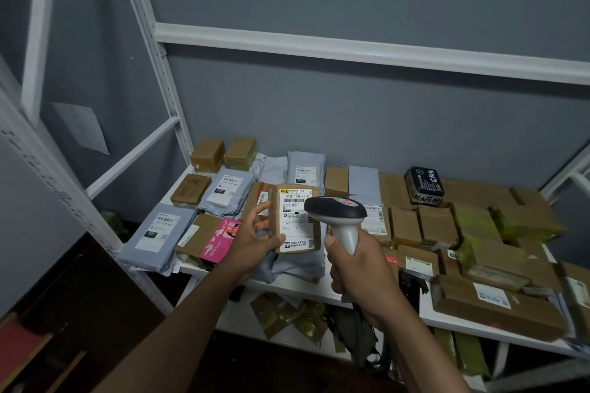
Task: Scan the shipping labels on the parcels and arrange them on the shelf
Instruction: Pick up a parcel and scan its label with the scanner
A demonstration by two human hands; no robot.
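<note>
I see open air above my fingers up to the upper rail (351, 53). Below and beyond them, parcels (437, 226) crowd the shelf (306, 289), leaving only a bare strip at its front edge, just under my fingers. Left of them stands the upright (166, 86); its brace (134, 153) slants across.

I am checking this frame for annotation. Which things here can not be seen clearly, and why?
- Held parcel, head view: the scanner head covers its label's right edge; the small print is too small to read.
- Scanner trigger: hidden under the right hand.
- Parcel's back: faces away, behind the left hand.
- Brown box at the right edge: blurred.
- Lower shelf: dark, cut off by the upper board.
</note>
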